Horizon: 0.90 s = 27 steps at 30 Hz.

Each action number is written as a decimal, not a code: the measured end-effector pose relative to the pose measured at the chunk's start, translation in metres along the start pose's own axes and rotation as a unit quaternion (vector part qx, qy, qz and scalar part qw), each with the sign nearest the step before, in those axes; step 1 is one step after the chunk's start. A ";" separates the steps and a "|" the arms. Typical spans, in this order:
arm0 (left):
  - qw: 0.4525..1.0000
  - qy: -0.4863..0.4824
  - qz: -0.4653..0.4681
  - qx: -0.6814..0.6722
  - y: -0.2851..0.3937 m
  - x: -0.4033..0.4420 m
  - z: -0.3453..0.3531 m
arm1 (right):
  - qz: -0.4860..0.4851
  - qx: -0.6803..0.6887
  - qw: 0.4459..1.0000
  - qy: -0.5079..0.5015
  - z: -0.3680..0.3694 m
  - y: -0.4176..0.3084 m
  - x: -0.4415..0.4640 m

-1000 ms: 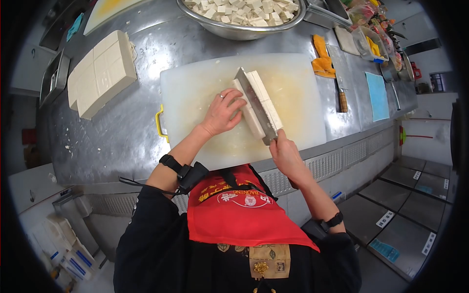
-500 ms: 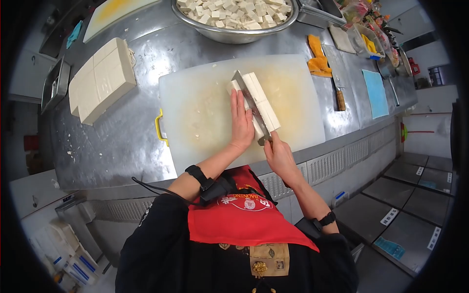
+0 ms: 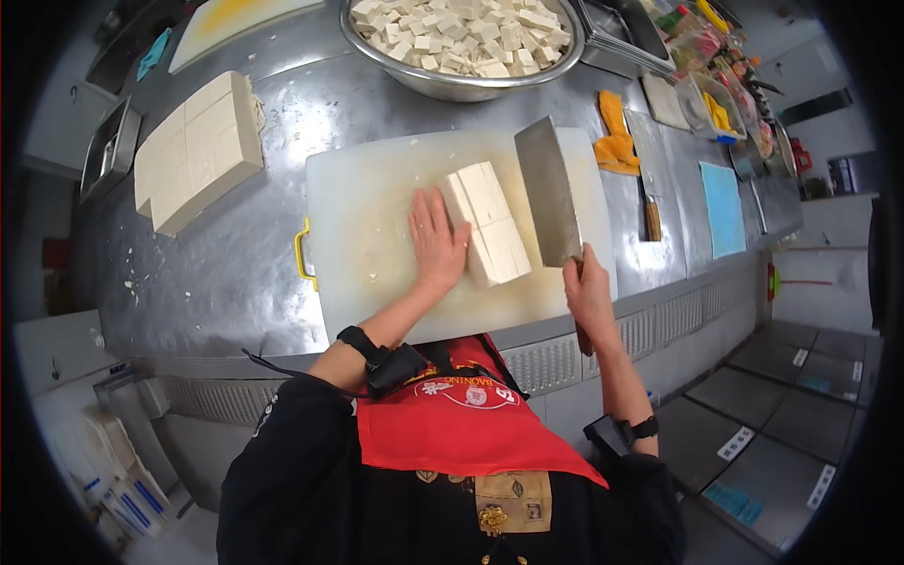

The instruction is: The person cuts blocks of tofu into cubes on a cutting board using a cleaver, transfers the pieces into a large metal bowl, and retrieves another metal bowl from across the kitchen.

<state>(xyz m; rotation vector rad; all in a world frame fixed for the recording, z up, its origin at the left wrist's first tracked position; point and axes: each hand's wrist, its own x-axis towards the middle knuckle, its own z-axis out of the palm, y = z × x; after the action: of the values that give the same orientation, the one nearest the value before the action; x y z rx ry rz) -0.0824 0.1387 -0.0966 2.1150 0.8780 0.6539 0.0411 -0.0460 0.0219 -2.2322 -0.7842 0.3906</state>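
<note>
Partly hidden cleaver handle (image 3: 586, 342) in clenched right hand (image 3: 589, 294), left hand (image 3: 438, 247) open beside tofu (image 3: 488, 226)

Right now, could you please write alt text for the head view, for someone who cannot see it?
A person's right hand holds a cleaver beside a tofu block on a white cutting board, and the open left hand lies at the block's left side. Beyond the board, a metal bowl holds white cubes.
</note>
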 end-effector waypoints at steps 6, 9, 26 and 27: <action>0.998 0.032 -0.049 -0.003 0.038 0.004 0.038 | -0.004 0.011 0.996 -0.084 -0.020 0.030 0.030; 0.998 0.008 -0.016 -0.055 0.090 0.017 0.037 | -0.025 -0.004 0.994 -0.104 -0.036 0.054 0.043; 0.860 -0.008 -0.253 -0.443 0.087 0.022 0.069 | -0.076 0.008 0.983 -0.165 -0.027 0.059 0.034; 0.847 -0.027 -0.247 -0.471 0.078 0.024 0.062 | -0.080 0.012 0.983 -0.164 -0.030 0.062 0.037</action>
<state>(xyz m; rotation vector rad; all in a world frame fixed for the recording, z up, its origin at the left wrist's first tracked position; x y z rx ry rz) 0.0038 0.0916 -0.0677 0.9659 0.7858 0.5694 0.1098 -0.0729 -0.0032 -2.0903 -1.1161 0.6957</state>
